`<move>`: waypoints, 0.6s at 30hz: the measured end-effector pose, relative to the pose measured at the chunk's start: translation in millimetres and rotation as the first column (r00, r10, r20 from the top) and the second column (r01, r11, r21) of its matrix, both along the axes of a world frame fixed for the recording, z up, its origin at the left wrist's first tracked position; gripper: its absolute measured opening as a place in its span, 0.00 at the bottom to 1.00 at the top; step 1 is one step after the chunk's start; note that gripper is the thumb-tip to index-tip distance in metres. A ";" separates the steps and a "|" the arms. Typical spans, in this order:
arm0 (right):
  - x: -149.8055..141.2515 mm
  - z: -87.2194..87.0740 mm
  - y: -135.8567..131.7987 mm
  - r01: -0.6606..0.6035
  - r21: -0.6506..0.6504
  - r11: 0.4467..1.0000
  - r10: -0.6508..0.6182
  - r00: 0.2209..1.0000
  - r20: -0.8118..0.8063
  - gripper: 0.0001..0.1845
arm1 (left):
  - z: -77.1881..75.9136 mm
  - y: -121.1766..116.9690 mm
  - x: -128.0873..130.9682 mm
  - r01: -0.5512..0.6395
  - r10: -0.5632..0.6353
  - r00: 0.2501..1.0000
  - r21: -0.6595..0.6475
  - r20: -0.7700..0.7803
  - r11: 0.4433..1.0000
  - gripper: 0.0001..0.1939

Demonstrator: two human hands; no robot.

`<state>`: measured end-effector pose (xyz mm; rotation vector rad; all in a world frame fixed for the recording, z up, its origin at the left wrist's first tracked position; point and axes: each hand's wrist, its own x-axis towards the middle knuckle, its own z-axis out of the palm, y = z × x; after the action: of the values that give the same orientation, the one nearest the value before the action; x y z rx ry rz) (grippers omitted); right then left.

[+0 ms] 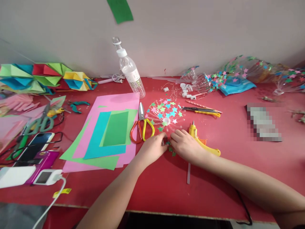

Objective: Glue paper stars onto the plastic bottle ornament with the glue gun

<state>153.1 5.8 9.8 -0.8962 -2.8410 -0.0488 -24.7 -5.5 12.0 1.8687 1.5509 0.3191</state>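
Shows, nearest, the front edge of a red tabletop (pixel 152 194), with a black cable (pixel 245 208) hanging over at the right and a white cable (pixel 53 202) at the left. Shows beyond it a yellow label strip (pixel 62 192) and a narrow translucent strip (pixel 188 174). Includes a left hand (pixel 154 146) and a right hand (pixel 184 143), close together over small green paper stars (pixel 173 154). Has left fingers curved in toward the thumb and right fingers bent downward; cannot tell, with tips partly hidden, either the width of opening or any item held. Places a yellow glue gun (pixel 208 149) with an orange trigger just beside the right hand, nozzle pointing away. Places metal scissors (pixel 141 111) with red and yellow handles near the left hand, beside a stack of pink, green and blue paper sheets (pixel 115 130).

Shows just past both hands a clear plastic piece (pixel 172 114), fanned out and dotted with coloured stars. Shows right of it a yellow-and-black utility knife (pixel 207 112) and, farther right, a pixelated dark-edged object (pixel 264 123). Shows farther off an upright, tilted-looking clear plastic bottle (pixel 131 73) with a white cap, star-covered clear plastic pieces (pixel 214 79), a blue packet (pixel 237 87), folded multicoloured paper forms (pixel 45 76) and, farthest, a grey wall (pixel 190 28) bearing a green paper rectangle (pixel 120 11).
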 end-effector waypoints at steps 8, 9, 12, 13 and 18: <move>4.6 -4.0 0.9 -0.015 0.059 0.998 0.019 0.998 -0.068 0.11 | 4.4 -1.4 3.5 -0.007 0.008 0.999 0.017 -0.053 1.000 0.04; 4.9 -4.8 1.3 -0.010 0.063 0.998 0.015 0.996 -0.086 0.11 | 5.3 -1.6 4.0 -0.011 0.011 0.999 0.013 -0.035 1.000 0.03; 6.7 -5.6 2.3 0.030 0.033 0.999 -0.025 0.988 -0.152 0.09 | 7.5 -3.1 5.3 -0.015 0.015 0.999 -0.014 0.037 1.000 0.02; 7.8 -4.8 2.7 0.052 0.002 0.999 -0.051 0.983 -0.177 0.09 | 7.8 -3.7 5.5 -0.013 0.014 0.998 -0.025 0.064 1.000 0.02; 15.9 8.0 4.5 0.110 -0.302 0.947 -0.212 0.919 -0.331 0.09 | 7.6 -4.8 3.6 0.032 -0.003 0.962 -0.101 0.274 0.994 0.09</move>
<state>169.0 10.3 17.8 -1.0680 -2.4596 0.4600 -21.1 -10.3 19.5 1.6779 1.3371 0.4585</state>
